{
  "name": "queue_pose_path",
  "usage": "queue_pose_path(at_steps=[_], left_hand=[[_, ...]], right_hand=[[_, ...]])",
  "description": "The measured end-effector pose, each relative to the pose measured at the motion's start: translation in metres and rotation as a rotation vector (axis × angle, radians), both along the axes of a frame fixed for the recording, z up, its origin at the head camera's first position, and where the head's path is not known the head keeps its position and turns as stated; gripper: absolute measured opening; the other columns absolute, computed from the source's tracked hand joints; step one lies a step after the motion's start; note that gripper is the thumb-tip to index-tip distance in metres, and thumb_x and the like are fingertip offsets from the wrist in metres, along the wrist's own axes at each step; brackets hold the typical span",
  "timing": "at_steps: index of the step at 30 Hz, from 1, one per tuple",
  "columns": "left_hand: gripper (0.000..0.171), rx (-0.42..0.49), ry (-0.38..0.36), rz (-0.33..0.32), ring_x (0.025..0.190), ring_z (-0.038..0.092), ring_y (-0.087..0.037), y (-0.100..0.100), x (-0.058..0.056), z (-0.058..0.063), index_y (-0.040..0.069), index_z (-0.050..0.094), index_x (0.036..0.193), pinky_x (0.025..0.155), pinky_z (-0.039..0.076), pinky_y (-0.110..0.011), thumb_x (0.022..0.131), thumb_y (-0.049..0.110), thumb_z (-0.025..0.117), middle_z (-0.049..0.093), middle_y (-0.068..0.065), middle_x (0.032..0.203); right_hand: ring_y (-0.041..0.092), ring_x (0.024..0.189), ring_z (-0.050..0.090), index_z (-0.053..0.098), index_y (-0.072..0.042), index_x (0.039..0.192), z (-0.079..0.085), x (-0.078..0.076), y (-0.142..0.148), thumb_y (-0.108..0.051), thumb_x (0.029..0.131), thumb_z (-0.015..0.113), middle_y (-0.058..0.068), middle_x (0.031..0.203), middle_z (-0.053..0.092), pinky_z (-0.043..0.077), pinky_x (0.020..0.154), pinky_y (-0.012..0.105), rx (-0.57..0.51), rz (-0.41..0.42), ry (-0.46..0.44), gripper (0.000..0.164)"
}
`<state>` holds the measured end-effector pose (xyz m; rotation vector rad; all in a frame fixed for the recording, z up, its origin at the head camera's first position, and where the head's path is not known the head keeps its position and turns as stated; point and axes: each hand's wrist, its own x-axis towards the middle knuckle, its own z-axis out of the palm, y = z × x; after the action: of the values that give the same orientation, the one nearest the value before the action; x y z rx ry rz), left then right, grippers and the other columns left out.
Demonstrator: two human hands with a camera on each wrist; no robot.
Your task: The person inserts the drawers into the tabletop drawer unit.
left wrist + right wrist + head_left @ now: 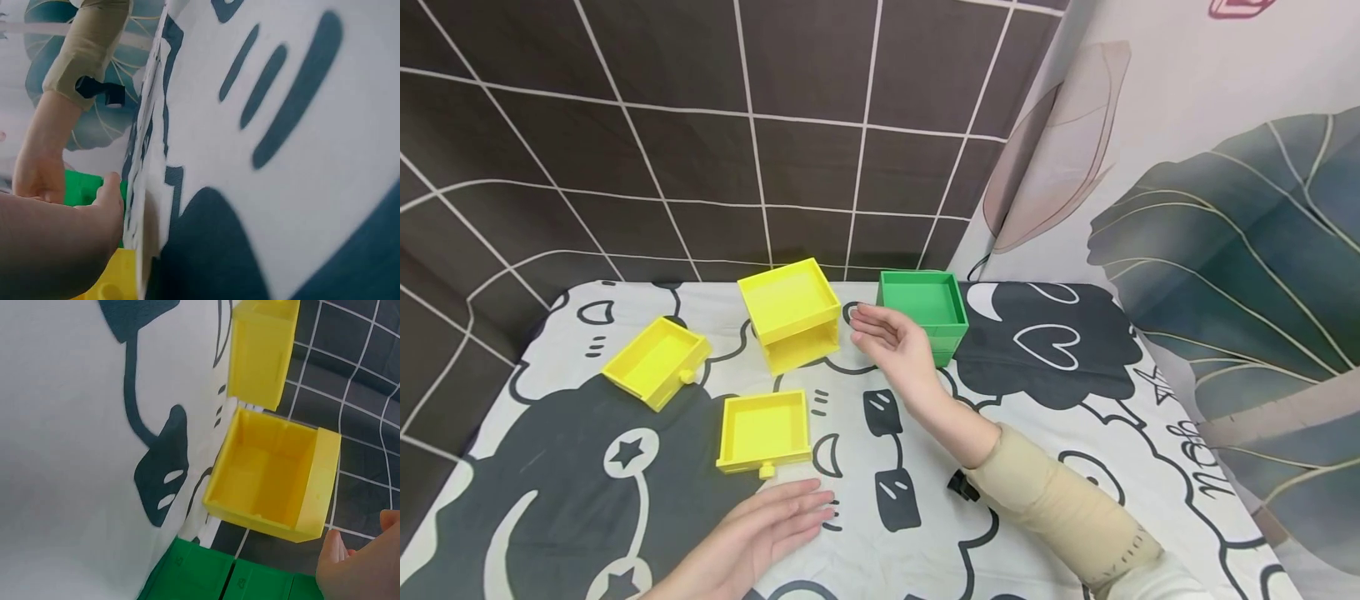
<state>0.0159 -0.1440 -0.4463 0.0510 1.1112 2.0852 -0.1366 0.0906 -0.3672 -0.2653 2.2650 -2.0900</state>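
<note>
My right hand (895, 346) hovers between a yellow box housing (790, 300) and a green box (923, 298), fingers loosely bent with nothing in them. The housing has an open, hollow front, plain in the right wrist view, where the right hand (362, 562) is beside its top edge. Low in the head view my left hand (775, 525) is held with straight fingers, empty. Just beyond it lies a yellow drawer (765, 427) with a round knob facing me. Another yellow drawer (655, 362) lies turned to the left, its knob toward the right.
A patterned black-and-white cloth (850, 533) covers the table. Behind it hangs a dark curtain (685, 158) with a white grid. A leaf-print curtain (1240, 275) hangs on the right. A small black device (962, 485) is on the right wrist.
</note>
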Motion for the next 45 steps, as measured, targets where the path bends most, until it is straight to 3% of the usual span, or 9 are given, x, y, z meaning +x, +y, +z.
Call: queue_pose_path(at_steps=[5, 12, 14, 19, 20, 23, 26, 35, 45], left_hand=[[0.064, -0.006, -0.074, 0.008, 0.132, 0.064, -0.011, -0.005, 0.006, -0.012, -0.018, 0.012, 0.160, 0.117, 0.053, -0.026, 0.116, 0.020, 0.038, 0.058, -0.013, 0.154], [0.036, 0.106, -0.162, 0.049, 0.128, 0.067, -0.012, -0.016, 0.009, -0.023, 0.005, 0.050, 0.147, 0.117, 0.052, -0.026, 0.116, 0.018, 0.035, 0.066, -0.002, 0.141], [0.041, 0.081, -0.195, 0.082, 0.126, 0.068, -0.012, -0.018, 0.009, -0.022, 0.001, 0.044, 0.152, 0.118, 0.053, -0.028, 0.116, 0.019, 0.035, 0.067, -0.003, 0.140], [0.064, 0.030, -0.267, 0.149, 0.124, 0.070, -0.012, -0.021, 0.007, -0.016, -0.012, 0.005, 0.164, 0.118, 0.053, -0.029, 0.117, 0.023, 0.032, 0.069, -0.003, 0.137], [0.062, 0.042, -0.273, 0.154, 0.124, 0.070, -0.012, -0.022, 0.008, -0.015, -0.011, 0.007, 0.164, 0.118, 0.052, -0.029, 0.117, 0.023, 0.031, 0.069, -0.003, 0.137], [0.049, 0.124, -0.281, 0.156, 0.126, 0.070, -0.013, -0.025, 0.007, -0.015, -0.004, 0.033, 0.158, 0.119, 0.052, -0.028, 0.117, 0.022, 0.029, 0.070, -0.003, 0.136], [0.040, 0.208, -0.278, 0.149, 0.127, 0.070, -0.015, -0.028, 0.006, -0.016, 0.008, 0.059, 0.139, 0.119, 0.051, -0.028, 0.117, 0.021, 0.029, 0.071, -0.004, 0.136], [0.029, 0.026, -0.276, 0.235, 0.123, 0.070, -0.013, -0.020, -0.002, -0.009, 0.007, 0.053, 0.135, 0.118, 0.053, -0.030, 0.116, 0.020, 0.035, 0.070, -0.004, 0.134], [0.029, -0.005, -0.256, 0.234, 0.121, 0.072, -0.013, -0.016, -0.010, -0.005, 0.004, 0.048, 0.138, 0.116, 0.055, -0.030, 0.116, 0.019, 0.036, 0.073, -0.005, 0.131]], right_hand=[[0.034, 0.140, 0.061, 0.053, 0.005, 0.150, 0.001, 0.001, -0.006, -0.003, 0.100, 0.069, 0.022, 0.151, 0.061, 0.054, 0.118, 0.035, 0.039, 0.023, 0.004, 0.053], [0.033, 0.148, 0.054, 0.044, 0.005, 0.156, 0.001, -0.004, -0.012, -0.008, 0.103, 0.066, 0.020, 0.159, 0.053, 0.048, 0.123, 0.037, 0.048, 0.058, 0.031, 0.059], [0.032, 0.149, 0.053, 0.043, 0.005, 0.157, 0.002, -0.007, -0.015, -0.008, 0.103, 0.066, 0.020, 0.160, 0.052, 0.046, 0.125, 0.037, 0.043, 0.056, 0.045, 0.060], [0.030, 0.150, 0.052, 0.044, 0.004, 0.157, 0.006, -0.017, -0.023, -0.007, 0.103, 0.066, 0.019, 0.160, 0.053, 0.044, 0.127, 0.037, 0.036, 0.038, 0.068, 0.060], [0.030, 0.150, 0.052, 0.044, 0.004, 0.157, 0.007, -0.019, -0.025, -0.007, 0.103, 0.066, 0.019, 0.160, 0.053, 0.044, 0.127, 0.037, 0.038, 0.034, 0.072, 0.060], [0.031, 0.150, 0.052, 0.044, 0.005, 0.157, 0.008, -0.025, -0.030, -0.006, 0.102, 0.067, 0.020, 0.160, 0.052, 0.043, 0.127, 0.037, 0.050, 0.020, 0.086, 0.060], [0.031, 0.150, 0.052, 0.044, 0.004, 0.157, 0.008, -0.032, -0.035, -0.007, 0.102, 0.067, 0.020, 0.161, 0.052, 0.043, 0.128, 0.038, 0.070, 0.003, 0.086, 0.060], [0.031, 0.149, 0.053, 0.046, 0.003, 0.156, 0.006, -0.057, -0.050, -0.009, 0.102, 0.070, 0.019, 0.160, 0.053, 0.044, 0.127, 0.036, 0.104, -0.058, 0.035, 0.060], [0.030, 0.146, 0.056, 0.049, 0.002, 0.154, -0.003, -0.077, -0.062, -0.008, 0.102, 0.069, 0.019, 0.157, 0.055, 0.046, 0.125, 0.036, 0.108, -0.095, -0.009, 0.057]])
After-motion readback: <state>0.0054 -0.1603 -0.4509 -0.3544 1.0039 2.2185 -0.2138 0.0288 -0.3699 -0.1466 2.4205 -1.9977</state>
